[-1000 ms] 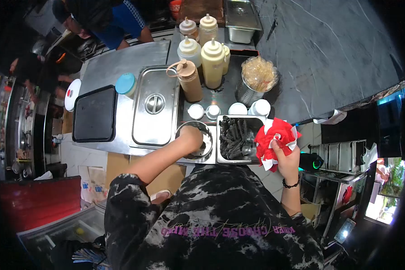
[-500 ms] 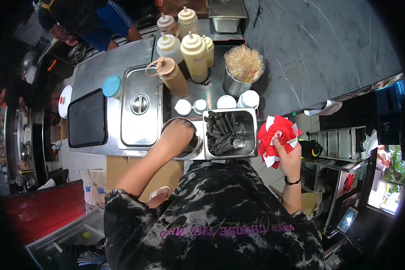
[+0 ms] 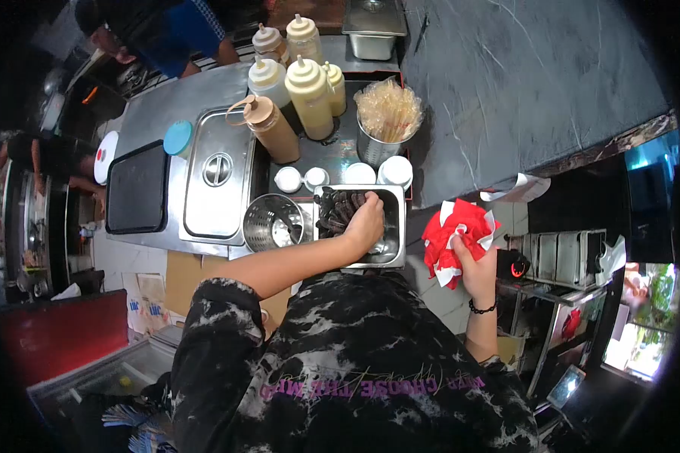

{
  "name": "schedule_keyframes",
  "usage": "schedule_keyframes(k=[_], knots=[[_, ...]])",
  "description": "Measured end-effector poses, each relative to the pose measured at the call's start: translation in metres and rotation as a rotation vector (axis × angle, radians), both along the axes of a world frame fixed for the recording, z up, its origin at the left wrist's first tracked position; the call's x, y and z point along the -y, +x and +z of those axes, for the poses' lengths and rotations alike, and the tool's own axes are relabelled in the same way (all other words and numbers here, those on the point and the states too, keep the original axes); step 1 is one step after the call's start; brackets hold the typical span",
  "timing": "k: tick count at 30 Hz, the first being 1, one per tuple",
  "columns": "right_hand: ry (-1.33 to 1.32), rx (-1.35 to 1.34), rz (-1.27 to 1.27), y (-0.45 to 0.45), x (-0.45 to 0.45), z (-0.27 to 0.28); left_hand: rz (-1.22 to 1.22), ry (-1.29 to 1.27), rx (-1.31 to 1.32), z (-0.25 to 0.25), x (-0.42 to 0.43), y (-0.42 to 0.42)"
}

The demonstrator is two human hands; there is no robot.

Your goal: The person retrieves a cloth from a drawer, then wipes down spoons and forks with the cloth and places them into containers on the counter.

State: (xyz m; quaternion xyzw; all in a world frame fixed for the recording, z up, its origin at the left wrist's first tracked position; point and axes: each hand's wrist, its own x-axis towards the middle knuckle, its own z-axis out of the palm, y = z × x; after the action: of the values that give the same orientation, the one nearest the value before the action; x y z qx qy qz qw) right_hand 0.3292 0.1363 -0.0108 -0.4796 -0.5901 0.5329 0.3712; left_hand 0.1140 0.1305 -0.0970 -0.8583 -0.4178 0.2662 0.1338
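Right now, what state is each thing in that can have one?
Left hand: inside the steel pan, at the black utensils; grip unclear
Right hand: closed on the red-and-white bundle
Red-and-white bundle: crumpled
Steel pan: uncovered, partly filled
Perforated steel cylinder: uncovered, dark pieces inside
Large rectangular steel lid: in place
Brown squeeze bottle: upright
Straw holder: filled with wrapped straws
Blue-lidded tub: closed

Left hand (image 3: pixel 364 226) is in the pan (image 3: pixel 388 248) at black cutlery (image 3: pixel 337 208); right hand (image 3: pixel 476 272) grips red-white bundle (image 3: pixel 465 226) at pan's 3 o'clock, canister (image 3: pixel 258 219) at 9.
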Motion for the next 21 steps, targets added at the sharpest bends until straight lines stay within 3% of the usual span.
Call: schedule_keyframes(k=[5, 7, 13, 17, 19, 20, 21], knots=[[-0.027, 0.002, 0.057, 0.006, -0.005, -0.005, -0.006, -0.070, -0.081, -0.008, -0.006, 0.008], [-0.046, 0.030, 0.081, 0.007, -0.009, -0.002, 0.301, -0.147, 0.029, -0.002, -0.002, 0.016], [-0.102, -0.033, 0.194, 0.005, -0.022, -0.006, 0.745, -0.083, 0.483, 0.076, 0.029, -0.016], [-0.138, 0.014, 0.287, -0.003, -0.025, -0.013, 0.917, -0.019, 0.746, 0.066, 0.073, -0.049], [-0.146, 0.027, 0.303, -0.007, -0.025, -0.020, 1.196, -0.224, 1.501, 0.051, 0.091, -0.053], [-0.169, 0.019, 0.322, -0.011, -0.025, -0.020, 1.222, -0.248, 1.692, 0.045, 0.101, -0.050], [-0.193, 0.013, 0.342, -0.014, -0.025, -0.019, 1.231, -0.241, 1.691, 0.047, 0.105, -0.047]])
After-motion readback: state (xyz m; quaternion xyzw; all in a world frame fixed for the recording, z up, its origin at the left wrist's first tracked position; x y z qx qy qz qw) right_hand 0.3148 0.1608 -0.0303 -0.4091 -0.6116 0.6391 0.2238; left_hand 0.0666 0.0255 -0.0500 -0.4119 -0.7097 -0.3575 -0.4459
